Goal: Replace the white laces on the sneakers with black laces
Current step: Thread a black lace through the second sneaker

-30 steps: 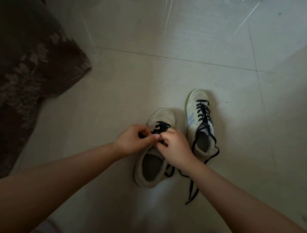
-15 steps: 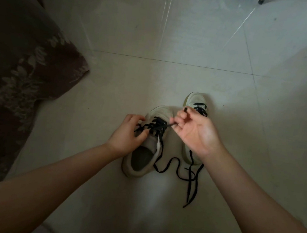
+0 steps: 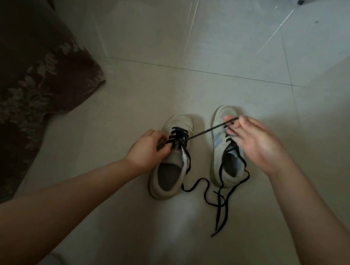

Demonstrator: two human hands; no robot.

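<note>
Two white sneakers stand side by side on the floor. The left sneaker [image 3: 167,174] has a black lace [image 3: 204,131] threaded through its front eyelets. My left hand [image 3: 147,149] grips that sneaker at the eyelets on its left side. My right hand [image 3: 254,142] pinches one end of the lace and holds it taut up and to the right, over the right sneaker [image 3: 219,141]. The lace's other end trails loose on the floor. The right sneaker carries its own black lace [image 3: 221,211], whose ends lie loose in front of it.
A dark brown floral cloth [image 3: 25,79] hangs over furniture at the left. The floor [image 3: 200,38] is pale glossy tile with grout lines. My knees show at the bottom edge.
My right hand has drawn the lace end out from the left sneaker, up and to the right, until it is taut. My left hand has stayed on the sneaker's eyelets.
</note>
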